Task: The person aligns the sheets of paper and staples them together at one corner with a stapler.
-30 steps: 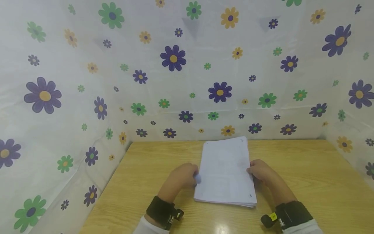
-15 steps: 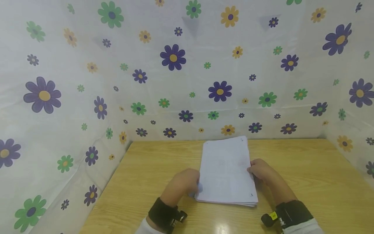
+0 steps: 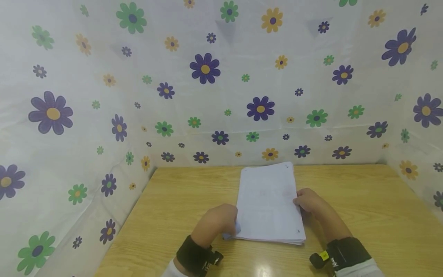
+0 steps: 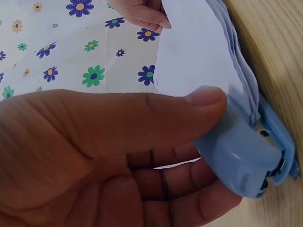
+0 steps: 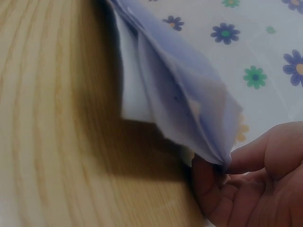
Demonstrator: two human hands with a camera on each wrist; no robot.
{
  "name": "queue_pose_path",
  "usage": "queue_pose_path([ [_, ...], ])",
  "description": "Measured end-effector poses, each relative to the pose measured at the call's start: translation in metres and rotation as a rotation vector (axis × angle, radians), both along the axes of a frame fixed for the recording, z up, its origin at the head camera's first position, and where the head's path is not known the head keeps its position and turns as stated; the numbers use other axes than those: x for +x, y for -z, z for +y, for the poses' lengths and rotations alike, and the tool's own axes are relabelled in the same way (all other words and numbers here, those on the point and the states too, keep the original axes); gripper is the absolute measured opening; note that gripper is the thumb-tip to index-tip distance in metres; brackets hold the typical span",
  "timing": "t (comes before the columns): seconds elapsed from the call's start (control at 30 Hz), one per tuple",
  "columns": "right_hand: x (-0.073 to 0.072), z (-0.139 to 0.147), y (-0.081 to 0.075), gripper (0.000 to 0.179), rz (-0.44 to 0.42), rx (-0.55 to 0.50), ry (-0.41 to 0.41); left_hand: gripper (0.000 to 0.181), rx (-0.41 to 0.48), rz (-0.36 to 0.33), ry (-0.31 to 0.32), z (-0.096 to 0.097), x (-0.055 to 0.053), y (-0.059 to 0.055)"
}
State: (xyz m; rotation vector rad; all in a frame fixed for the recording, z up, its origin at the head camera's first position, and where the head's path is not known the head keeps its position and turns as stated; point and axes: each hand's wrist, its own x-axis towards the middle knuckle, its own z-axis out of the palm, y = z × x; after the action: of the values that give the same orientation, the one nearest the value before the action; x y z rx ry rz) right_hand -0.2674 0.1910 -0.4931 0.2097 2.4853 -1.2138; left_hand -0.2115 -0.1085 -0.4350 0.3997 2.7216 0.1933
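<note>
A stack of white paper sheets [image 3: 266, 204] lies upright in front of me in the head view, with small dark marks at three of its corners. My left hand [image 3: 216, 221] is at its near left corner, holding a light blue stapler [image 4: 241, 146] between thumb and curled fingers. In the left wrist view the sheets' corner sits between the stapler's upper arm and its base. My right hand [image 3: 309, 202] pinches the right edge of the stack, thumb on top. The right wrist view shows the sheets' edges [image 5: 175, 90] fanned slightly apart above the wood.
The stack rests on a wooden table [image 3: 166, 207]. A white sheet with a flower print [image 3: 207, 96] hangs behind and along both sides of the table. Black bands [image 3: 194, 254] with small cameras circle both wrists.
My left hand with the stapler has moved down along the stack's left edge to the near left corner. The right hand stays on the right edge, and the stack has barely shifted.
</note>
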Motion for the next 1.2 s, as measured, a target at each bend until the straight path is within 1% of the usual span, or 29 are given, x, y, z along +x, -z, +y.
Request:
queue_pose_path([
  [0.2,0.000,0.000,0.002,0.048,0.014,-0.010,-0.017,0.021,-0.021,0.016,0.012,0.001,0.003,-0.003],
  [0.33,0.001,-0.002,0.002,0.048,0.022,-0.009,-0.017,0.021,-0.030,0.021,-0.001,0.001,0.005,-0.004],
  [0.5,0.002,-0.005,0.002,0.046,0.015,-0.012,-0.010,0.022,-0.016,0.010,-0.035,-0.003,0.007,0.002],
  [0.63,0.001,-0.006,0.001,0.047,0.007,-0.004,-0.013,0.021,0.036,0.007,-0.037,-0.007,0.009,0.008],
  [0.8,0.000,-0.006,-0.001,0.047,0.006,0.001,-0.019,0.020,0.096,0.038,-0.019,-0.012,0.014,0.011],
  [1.03,0.001,-0.003,-0.002,0.047,0.014,0.002,-0.017,0.018,0.073,0.126,0.059,-0.018,0.017,0.020],
  [1.13,0.003,-0.003,-0.003,0.047,0.021,-0.003,-0.021,0.018,0.083,0.138,0.067,-0.019,0.017,0.023],
  [1.2,0.003,-0.003,-0.002,0.047,0.028,-0.006,-0.028,0.019,0.092,0.141,0.062,-0.019,0.018,0.023],
])
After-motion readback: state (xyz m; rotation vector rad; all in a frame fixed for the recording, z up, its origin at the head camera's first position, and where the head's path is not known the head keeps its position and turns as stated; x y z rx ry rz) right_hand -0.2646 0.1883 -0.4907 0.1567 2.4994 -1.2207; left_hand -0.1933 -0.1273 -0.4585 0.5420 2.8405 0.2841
